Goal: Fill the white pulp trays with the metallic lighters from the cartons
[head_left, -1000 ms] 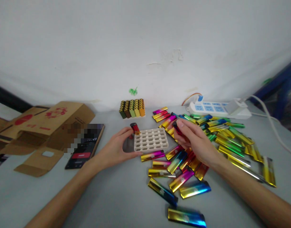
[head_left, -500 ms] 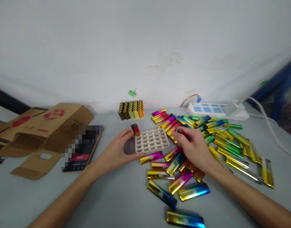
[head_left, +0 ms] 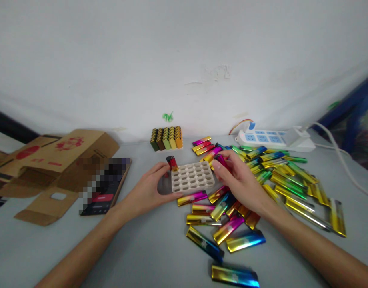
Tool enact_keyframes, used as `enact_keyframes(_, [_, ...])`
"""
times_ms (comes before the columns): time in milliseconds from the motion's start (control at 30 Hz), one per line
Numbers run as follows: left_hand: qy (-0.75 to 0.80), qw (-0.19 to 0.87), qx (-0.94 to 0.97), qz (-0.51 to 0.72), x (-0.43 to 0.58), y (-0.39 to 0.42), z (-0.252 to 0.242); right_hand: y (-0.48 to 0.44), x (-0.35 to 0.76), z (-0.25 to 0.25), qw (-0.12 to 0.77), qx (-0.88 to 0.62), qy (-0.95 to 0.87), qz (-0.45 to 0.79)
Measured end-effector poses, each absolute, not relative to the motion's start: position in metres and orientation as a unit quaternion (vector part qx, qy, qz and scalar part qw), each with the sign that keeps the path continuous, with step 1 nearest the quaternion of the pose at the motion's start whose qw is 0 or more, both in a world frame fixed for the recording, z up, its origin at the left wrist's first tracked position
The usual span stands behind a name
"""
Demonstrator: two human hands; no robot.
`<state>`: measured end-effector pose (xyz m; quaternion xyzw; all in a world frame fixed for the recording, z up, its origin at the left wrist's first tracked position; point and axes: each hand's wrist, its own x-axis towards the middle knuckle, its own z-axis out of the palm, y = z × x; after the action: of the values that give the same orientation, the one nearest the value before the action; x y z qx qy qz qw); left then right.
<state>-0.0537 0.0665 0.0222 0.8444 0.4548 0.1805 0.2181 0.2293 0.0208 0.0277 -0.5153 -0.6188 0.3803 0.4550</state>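
A white plastic tray (head_left: 192,185) with rows of slots lies on the grey table. One red-and-gold lighter (head_left: 172,163) stands upright in its back left corner slot. My left hand (head_left: 148,186) is curved around the tray's left end, thumb along the near corner and fingers by the standing lighter. To the right of the tray, my right hand (head_left: 239,178) pinches a magenta lighter (head_left: 221,161) with a dark top; its lower part is hidden by the fingers. Many shiny two-tone lighters (head_left: 228,230) lie scattered under and around that hand.
A block of upright lighters (head_left: 166,139) stands against the wall. On the left are an opened cardboard box (head_left: 82,144) and a phone-like screen (head_left: 103,199), partly blurred. A white power strip (head_left: 247,139) with a plugged cable sits at the back right.
My right hand has moved left and slightly up with the magenta lighter, closer to the tray's right end. My left hand and the tray have hardly moved.
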Motion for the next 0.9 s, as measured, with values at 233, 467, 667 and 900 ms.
enact_keyframes(233, [0.453,0.211,0.847,0.182,-0.054,0.065,0.021,0.033,0.216,0.049,0.448,-0.415,-0.707,0.357])
enact_keyframes(467, [0.443,0.212,0.851,0.184,-0.055,0.065,0.020,0.058,0.190,0.062,0.408,-0.377,-0.787,0.271])
enact_keyframes(667, [0.441,0.222,0.850,0.186,-0.055,0.065,0.019,0.068,0.177,0.044,0.406,-0.391,-0.781,0.270])
enact_keyframes(900, [0.442,0.224,0.849,0.183,-0.054,0.065,0.021,0.071,0.179,0.049,0.371,-0.367,-0.835,0.173])
